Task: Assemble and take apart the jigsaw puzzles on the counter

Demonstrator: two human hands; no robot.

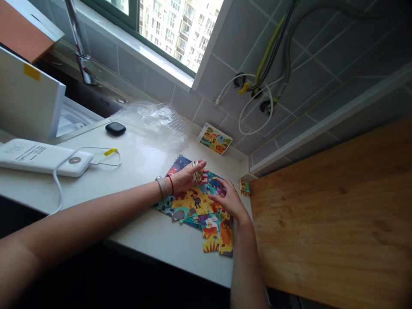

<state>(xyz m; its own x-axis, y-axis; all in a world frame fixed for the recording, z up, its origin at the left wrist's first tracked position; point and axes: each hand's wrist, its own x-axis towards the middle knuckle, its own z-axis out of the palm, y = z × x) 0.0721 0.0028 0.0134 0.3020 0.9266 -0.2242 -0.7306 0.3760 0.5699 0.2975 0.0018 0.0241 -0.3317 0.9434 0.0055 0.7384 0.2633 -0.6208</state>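
A colourful jigsaw puzzle [195, 201] with cartoon animals lies partly joined on the white counter. Over its upper part, my left hand [183, 179] is turned palm inward and grips a small stack of puzzle pieces [197, 172] edge-on. My right hand [231, 200] hovers over the puzzle's right side, fingers curved and apart, with nothing visible between them. At the near right, puzzle pieces with an orange animal [226, 236] and orange grass [210, 240] extend the puzzle downward. More loose pieces [245, 187] are piled by the wooden board, right of my right hand.
A picture card [215, 139] leans on the tiled wall. Crumpled clear plastic [157, 124], a black case [115, 128] and a white power bank [45, 156] with a cable occupy the counter's left. A wooden board [331, 206] borders the right; a sink [93, 96] is behind left.
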